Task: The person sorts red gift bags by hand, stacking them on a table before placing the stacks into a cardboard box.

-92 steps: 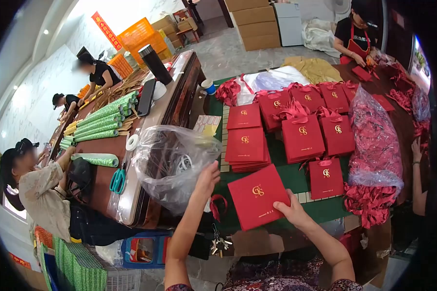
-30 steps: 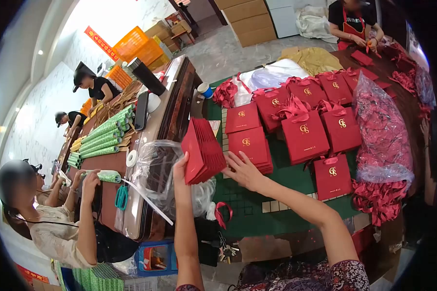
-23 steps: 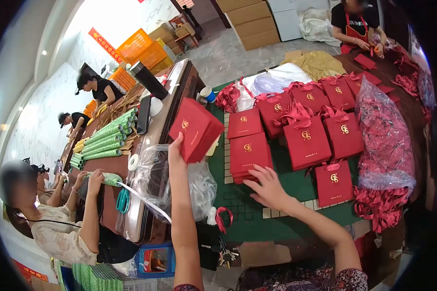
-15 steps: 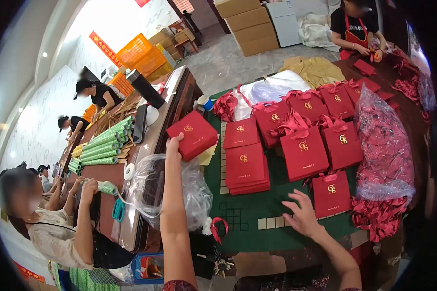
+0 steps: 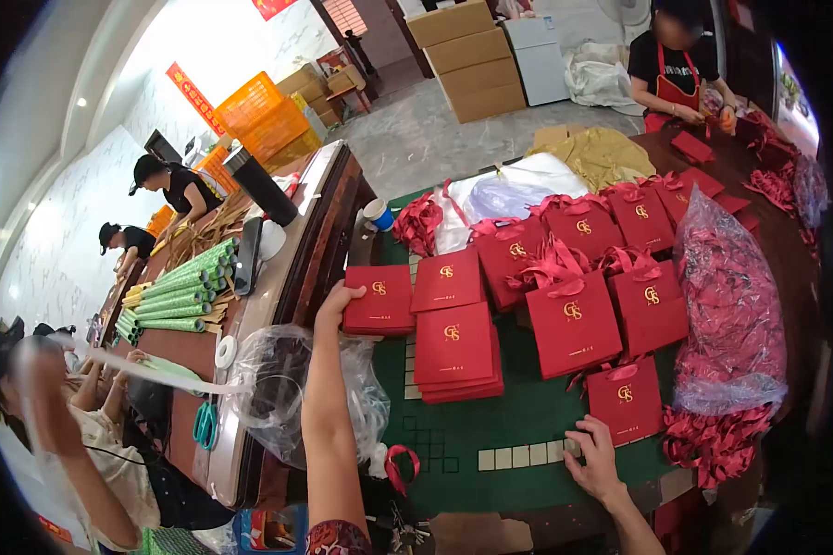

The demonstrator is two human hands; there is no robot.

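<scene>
My left hand [image 5: 339, 305] grips the left edge of a red paper gift bag [image 5: 379, 298] with a gold emblem, its thumb on the front. That bag lies flat, close beside another red bag [image 5: 446, 279] and a stack of red bags [image 5: 453, 344]. My right hand [image 5: 594, 460] is low over the green mat [image 5: 491, 421], fingers apart and bent, holding nothing. It is at the end of a row of cream squares [image 5: 520, 458], just below an upright red bag [image 5: 625, 402]. Several ribbon-handled bags [image 5: 574, 324] stand further back.
A plastic sack of red ribbons [image 5: 731, 305] stands at the right. On the left table are green patterned tubes [image 5: 180, 291], teal scissors [image 5: 205, 425], a black flask [image 5: 261, 185] and clear plastic [image 5: 282, 388]. A co-worker [image 5: 680, 74] works at the far right, others at the left.
My left hand has lowered the red bag to beside the stack. My right hand has moved down toward the front of the mat. At left, a co-worker's raised arm has moved nearer.
</scene>
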